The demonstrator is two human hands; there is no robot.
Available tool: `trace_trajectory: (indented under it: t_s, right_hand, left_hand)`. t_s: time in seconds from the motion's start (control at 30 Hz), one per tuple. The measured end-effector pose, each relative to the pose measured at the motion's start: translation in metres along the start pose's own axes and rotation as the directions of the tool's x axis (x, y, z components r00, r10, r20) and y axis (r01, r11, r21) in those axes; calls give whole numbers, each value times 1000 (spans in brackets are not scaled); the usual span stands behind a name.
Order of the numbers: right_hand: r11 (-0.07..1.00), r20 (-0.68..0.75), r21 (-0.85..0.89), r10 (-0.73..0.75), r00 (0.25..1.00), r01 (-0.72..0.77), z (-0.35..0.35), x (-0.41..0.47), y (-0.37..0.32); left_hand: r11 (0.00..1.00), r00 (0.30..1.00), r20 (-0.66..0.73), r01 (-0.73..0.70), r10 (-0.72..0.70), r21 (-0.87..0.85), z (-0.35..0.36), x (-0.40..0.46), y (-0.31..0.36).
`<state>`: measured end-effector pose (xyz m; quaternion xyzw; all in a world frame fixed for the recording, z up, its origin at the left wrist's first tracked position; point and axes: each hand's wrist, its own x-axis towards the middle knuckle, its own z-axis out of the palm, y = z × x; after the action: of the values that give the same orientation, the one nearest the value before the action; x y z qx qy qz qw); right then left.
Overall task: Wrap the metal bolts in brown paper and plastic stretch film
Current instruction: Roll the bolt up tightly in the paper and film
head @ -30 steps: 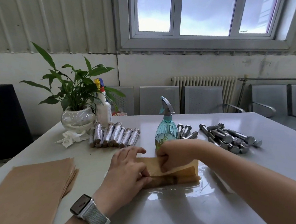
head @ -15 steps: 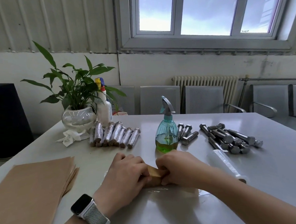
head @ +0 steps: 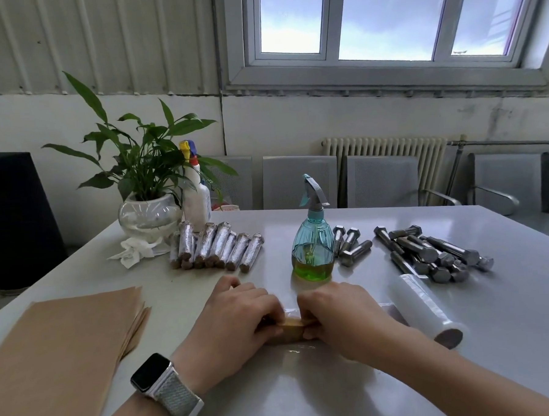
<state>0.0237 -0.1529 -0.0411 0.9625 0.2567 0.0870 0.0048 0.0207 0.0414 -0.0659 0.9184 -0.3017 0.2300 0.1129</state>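
Observation:
A bolt rolled in brown paper (head: 292,328) lies on a sheet of clear stretch film (head: 301,352) near the table's front. My left hand (head: 234,324) and my right hand (head: 339,315) both grip it, one on each end, so only its middle shows. A roll of stretch film (head: 426,309) lies to the right of my right hand. Bare metal bolts (head: 428,252) are piled behind it, with a few more bolts (head: 351,245) beside the spray bottle. Several finished wrapped bolts (head: 218,249) sit in a row at the back left. A stack of brown paper sheets (head: 58,356) lies at the front left.
A teal spray bottle (head: 313,237) with green liquid stands just behind my hands. A potted plant in a glass bowl (head: 146,214), a white bottle (head: 198,196) and a crumpled tissue (head: 132,252) sit at the back left. Metal chairs (head: 380,180) line the wall.
The loose flap of brown paper has been rolled down tight around the bolt. Both hands have come nearer to me and closer together, uncovering the film roll on the right.

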Motion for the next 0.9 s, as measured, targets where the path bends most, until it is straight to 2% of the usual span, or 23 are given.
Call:
trace_trajectory:
  t_s: [0.2, 0.3, 0.43, 0.53, 0.6, 0.9]
  right_hand:
    - [998, -87, -57, -26, 996, 21, 8, -17, -9]
    - [989, -231, -144, -44, 972, 11, 11, -25, -14]
    - [992, -297, -127, -20, 955, -18, 22, -33, -15]
    - [996, -328, -86, -35, 944, 7, 29, -37, -12]
    - [998, -333, -56, -51, 942, 34, 31, -40, -9]
    - [994, -290, 33, -92, 953, 106, 29, -45, -1]
  left_hand:
    - [1000, 1000, 17, 6, -6, 18, 1, 3, 0]
    - [998, 998, 25, 66, -65, -22, 0, 5, 2]
    - [982, 981, 35, 190, -190, -19, 3, 13, 8]
    - [967, 969, 1, 246, -247, 66, 7, 17, 15]
    - [962, 963, 37, 265, -268, 69, 5, 17, 16]
    - [964, 959, 138, 257, -246, -73, -1, 10, 5]
